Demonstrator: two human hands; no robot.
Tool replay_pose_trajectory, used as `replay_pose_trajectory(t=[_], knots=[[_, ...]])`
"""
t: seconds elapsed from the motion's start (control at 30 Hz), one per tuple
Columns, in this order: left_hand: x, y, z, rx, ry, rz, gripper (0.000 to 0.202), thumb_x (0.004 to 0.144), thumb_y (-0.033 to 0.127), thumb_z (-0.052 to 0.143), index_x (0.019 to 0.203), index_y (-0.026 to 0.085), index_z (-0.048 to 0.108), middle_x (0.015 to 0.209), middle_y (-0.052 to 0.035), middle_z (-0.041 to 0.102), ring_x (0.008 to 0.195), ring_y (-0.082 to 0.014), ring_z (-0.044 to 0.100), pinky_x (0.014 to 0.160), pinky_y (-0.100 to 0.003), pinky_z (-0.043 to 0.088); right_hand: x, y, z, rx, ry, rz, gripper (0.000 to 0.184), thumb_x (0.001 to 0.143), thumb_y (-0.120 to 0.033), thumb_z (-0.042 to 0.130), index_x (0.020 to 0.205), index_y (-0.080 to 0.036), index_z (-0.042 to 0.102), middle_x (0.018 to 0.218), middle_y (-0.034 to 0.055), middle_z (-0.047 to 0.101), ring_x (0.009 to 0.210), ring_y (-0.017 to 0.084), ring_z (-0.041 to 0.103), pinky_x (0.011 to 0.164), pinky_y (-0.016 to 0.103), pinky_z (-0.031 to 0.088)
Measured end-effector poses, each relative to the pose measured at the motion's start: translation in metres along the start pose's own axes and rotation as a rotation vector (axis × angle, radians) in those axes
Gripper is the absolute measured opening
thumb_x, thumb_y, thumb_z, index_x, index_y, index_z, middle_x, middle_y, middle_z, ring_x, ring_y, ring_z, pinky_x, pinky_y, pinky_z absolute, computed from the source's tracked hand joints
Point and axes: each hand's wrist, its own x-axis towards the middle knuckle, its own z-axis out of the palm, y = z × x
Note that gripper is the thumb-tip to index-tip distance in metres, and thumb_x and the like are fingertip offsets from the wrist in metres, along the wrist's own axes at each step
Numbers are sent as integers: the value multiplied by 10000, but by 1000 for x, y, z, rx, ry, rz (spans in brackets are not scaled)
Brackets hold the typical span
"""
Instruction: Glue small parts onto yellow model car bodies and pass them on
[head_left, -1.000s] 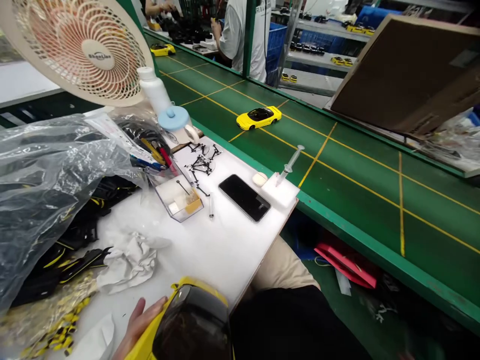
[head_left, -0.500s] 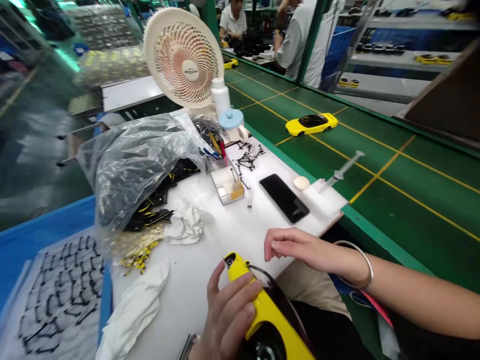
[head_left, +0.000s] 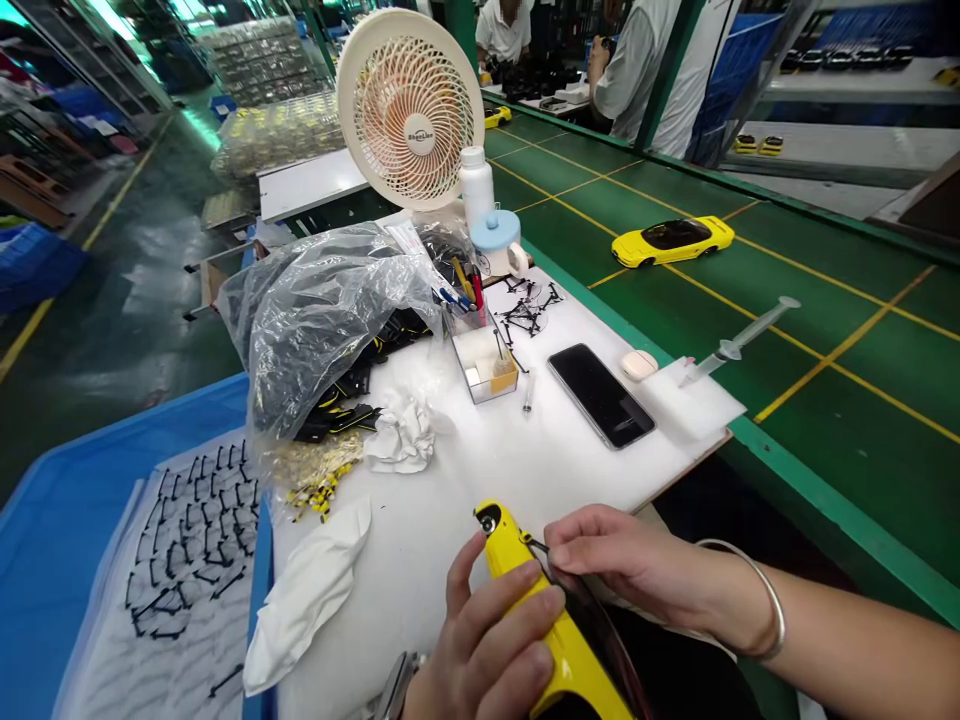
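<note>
The left hand (head_left: 487, 630) grips a yellow toy car shell (head_left: 504, 540) in curled fingers, and the right hand (head_left: 622, 555) pinches at its edge, though what it holds is too thin to tell. Both are above a white board (head_left: 600, 490), with a white cloth (head_left: 304, 595) just left and a crumpled tissue (head_left: 401, 435), plastic bag (head_left: 322, 310) and phone (head_left: 600, 395) beyond.

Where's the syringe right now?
In the head view, the syringe lies right of the black smartphone, its tip on a white block and its far end over the green conveyor belt.
</note>
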Motion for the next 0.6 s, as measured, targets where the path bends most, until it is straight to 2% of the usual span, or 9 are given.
replay_pose_trajectory(t=[0.07, 0.17, 0.2, 0.3, 0.37, 0.43, 0.5, 0.6], knots=[[7, 6, -4, 42, -1, 10, 126, 952, 118, 492, 919, 212, 569, 1013, -18, 779, 1147, -165, 658, 1179, -456, 357, -4, 0, -6, -125, 53, -73, 357, 757, -491, 722, 676, -152, 646, 680, -2, 544, 691, 120, 471, 724, 253, 381], [19, 10, -11, 131, 31, 108, 181, 938, 124, 513, 785, 214, 547, 987, 16, 773, 1217, -168, 610, 1193, -457, 332, -21, 2, -22, -310, 228, -182, 395, 845, -568, 630, 928, -185, 683, 810, 9, 578, 789, 143, 495, 781, 264, 399], [24, 10, -13, 153, 27, 164, 187, 920, 147, 548, 748, 220, 536, 996, 25, 768, 1252, -185, 583, 1199, -471, 314, -29, 3, -27, -305, 202, -179, 445, 861, -605, 594, 1037, -202, 662, 860, 18, 592, 812, 152, 517, 792, 275, 416], [41, 4, -14, 232, -36, 363, 107, 843, 254, 657, 779, 247, 572, 1096, 32, 737, 1318, -254, 518, 1216, -516, 228, -59, 8, -35, -197, -105, -69, 600, 872, -670, 528, 1290, -239, 543, 1025, 73, 619, 943, 210, 610, 847, 348, 484], [55, 0, -10, 300, -85, 451, 130, 813, 257, 688, 908, 282, 602, 1123, 35, 727, 1300, -252, 535, 1222, -519, 178, -74, 11, -34, -178, -197, -44, 693, 825, -633, 628, 1395, -274, 462, 1157, 97, 612, 1129, 259, 595, 959, 411, 477], [67, -1, -4, 320, -135, 467, 256, 794, 182, 696, 990, 312, 595, 1107, 35, 733, 1265, -206, 571, 1226, -490, 157, -80, 15, -32, -169, -143, -111, 865, 703, -560, 788, 1437, -294, 414, 1267, 96, 587, 1259, 284, 525, 1063, 439, 421], [74, 3, 3, 274, -172, 426, 305, 787, 128, 685, 1016, 306, 591, 1123, 6, 732, 1268, -190, 572, 1223, -478, 154, -77, 23, -33, -140, -62, -206, 1020, 601, -509, 865, 1463, -276, 372, 1390, 109, 515, 1349, 307, 438, 1121, 452, 366], [71, 16, 11, 156, -283, 300, 380, 787, 216, 732, 1138, 230, 589, 1213, -91, 704, 1307, -240, 537, 1229, -504, 85, -63, 40, -40, -286, 138, -364, 1074, 608, -418, 851, 1498, -255, 272, 1511, 132, 377, 1420, 322, 327, 1150, 466, 331]])
